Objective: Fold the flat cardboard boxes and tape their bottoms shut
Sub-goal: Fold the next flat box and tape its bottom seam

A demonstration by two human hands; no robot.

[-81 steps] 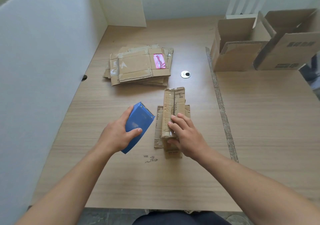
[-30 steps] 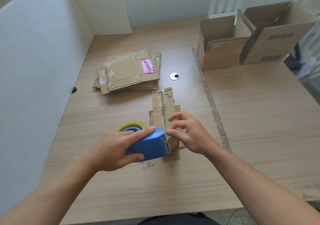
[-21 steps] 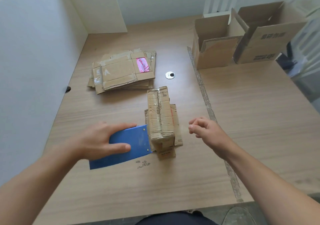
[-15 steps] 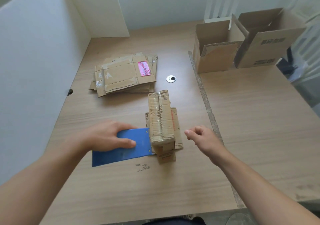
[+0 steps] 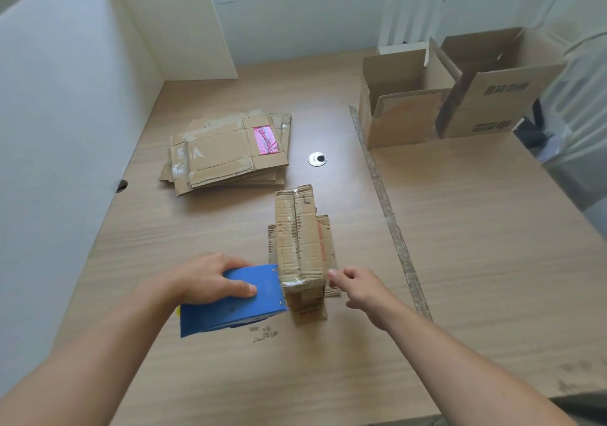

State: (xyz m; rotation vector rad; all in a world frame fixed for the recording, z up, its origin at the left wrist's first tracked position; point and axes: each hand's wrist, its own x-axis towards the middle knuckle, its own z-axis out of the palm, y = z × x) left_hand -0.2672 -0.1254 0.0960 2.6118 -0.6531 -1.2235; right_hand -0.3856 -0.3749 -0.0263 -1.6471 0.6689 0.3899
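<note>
On desk (image 5: 460,228): box (image 5: 299,238) stood seam-up.
Left hand (image 5: 203,277): you gripped blue tape dispenser (image 5: 249,307) against box's near end.
Right hand (image 5: 361,289): your fingers loosely curled, empty, just beside box.

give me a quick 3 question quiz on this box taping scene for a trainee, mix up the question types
1. True or false: the left hand grips the blue tape dispenser.
2. The stack of flat boxes lies: a) beyond the taped box, to its left; b) on top of it; c) under the dispenser.
3. How many open boxes stand at the far right of the table?
Key: 1 true; 2 a; 3 two.
</note>
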